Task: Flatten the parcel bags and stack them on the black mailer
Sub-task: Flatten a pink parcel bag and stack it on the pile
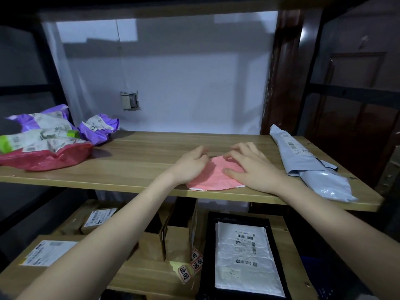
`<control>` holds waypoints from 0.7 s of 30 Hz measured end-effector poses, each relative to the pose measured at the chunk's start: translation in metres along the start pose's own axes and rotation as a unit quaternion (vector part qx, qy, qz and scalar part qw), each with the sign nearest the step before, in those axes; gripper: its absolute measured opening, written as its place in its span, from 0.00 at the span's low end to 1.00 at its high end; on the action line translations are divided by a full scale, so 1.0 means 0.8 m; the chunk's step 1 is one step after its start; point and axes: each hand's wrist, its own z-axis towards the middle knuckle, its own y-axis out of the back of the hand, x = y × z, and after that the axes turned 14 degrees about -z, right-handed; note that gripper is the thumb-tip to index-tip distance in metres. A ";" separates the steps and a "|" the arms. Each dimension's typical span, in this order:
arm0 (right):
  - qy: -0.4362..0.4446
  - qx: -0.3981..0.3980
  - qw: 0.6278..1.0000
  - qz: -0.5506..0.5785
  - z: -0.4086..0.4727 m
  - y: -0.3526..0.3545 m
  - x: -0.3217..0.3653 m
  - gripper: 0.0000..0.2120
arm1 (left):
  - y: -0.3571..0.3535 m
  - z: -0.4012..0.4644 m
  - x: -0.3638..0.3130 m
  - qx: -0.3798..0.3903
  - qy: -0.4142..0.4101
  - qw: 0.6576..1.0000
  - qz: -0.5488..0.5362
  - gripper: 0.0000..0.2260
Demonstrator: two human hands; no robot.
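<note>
A pink parcel bag (213,176) lies flat near the front edge of the wooden shelf (138,161). My left hand (191,164) rests on its left part with the fingers curled at its top edge. My right hand (252,167) presses palm-down on its right part, fingers spread. On the shelf below, at the right, lies the black mailer (211,252) with a white parcel bag (244,256) flat on top of it. At the far left sits a pile of crumpled bags: red (49,158), purple (97,128) and white-green (36,137).
A grey-blue mailer (309,165) lies folded along the shelf's right end. Brown cardboard boxes (173,241) and labelled parcels (43,254) fill the lower shelf's left and middle. A white wall with a socket (129,100) stands behind. Black rack posts (49,59) frame both sides.
</note>
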 end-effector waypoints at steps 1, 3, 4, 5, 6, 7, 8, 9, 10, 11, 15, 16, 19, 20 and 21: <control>0.010 -0.041 0.999 -0.022 -0.007 0.003 0.003 0.19 | 0.001 -0.008 0.001 0.000 -0.017 0.999 0.033 0.18; 0.029 -0.098 0.994 -0.046 -0.022 0.007 0.006 0.14 | 0.003 -0.025 0.003 0.000 -0.045 0.995 0.090 0.18; 0.034 -0.113 0.992 -0.051 -0.030 0.009 0.008 0.12 | 0.003 -0.032 0.003 -0.005 -0.044 0.995 0.091 0.18; 0.036 -0.121 0.991 -0.054 -0.039 0.011 0.009 0.11 | 0.004 -0.039 0.001 -0.008 -0.038 0.997 0.072 0.19; 0.036 -0.125 0.990 -0.051 -0.048 0.012 0.010 0.11 | 0.005 -0.046 -0.001 -0.008 -0.027 0.999 0.036 0.20; 0.036 -0.124 0.991 -0.044 -0.057 0.013 0.011 0.11 | 0.006 -0.053 -0.004 -0.004 -0.008 1.000 -0.008 0.21; 0.034 -0.119 0.992 -0.034 -0.066 0.014 0.011 0.12 | 0.006 -0.059 -0.007 -0.001 0.010 0.999 -0.050 0.22; 0.032 -0.114 0.993 -0.022 -0.074 0.014 0.012 0.12 | 0.004 -0.064 -0.009 -0.005 0.022 0.996 -0.082 0.22; 0.027 -0.110 0.993 -0.007 -0.082 0.014 0.012 0.12 | 0.002 -0.070 -0.010 -0.016 0.032 0.993 -0.108 0.21; 0.022 -0.110 0.994 0.008 -0.089 0.014 0.012 0.12 | -0.001 -0.076 -0.013 -0.029 0.036 0.990 -0.130 0.20; 0.007 -0.133 0.991 0.018 -0.119 0.013 0.013 0.12 | -0.016 -0.104 -0.021 -0.042 -0.030 0.980 -0.194 0.14; 0.007 -0.140 0.990 0.012 -0.127 0.012 0.013 0.12 | -0.019 -0.112 -0.021 -0.023 -0.042 0.975 -0.216 0.15; 0.006 -0.133 0.991 0.029 -0.154 0.011 0.014 0.10 | -0.031 -0.136 -0.014 0.048 -0.043 0.965 -0.255 0.18; 0.003 -0.124 0.991 0.041 -0.163 0.010 0.014 0.08 | -0.036 -0.142 -0.009 0.064 -0.040 0.963 -0.259 0.18; -0.004 -0.107 0.993 0.051 -0.173 0.008 0.013 0.07 | -0.042 -0.148 -0.003 0.075 -0.040 0.962 -0.261 0.18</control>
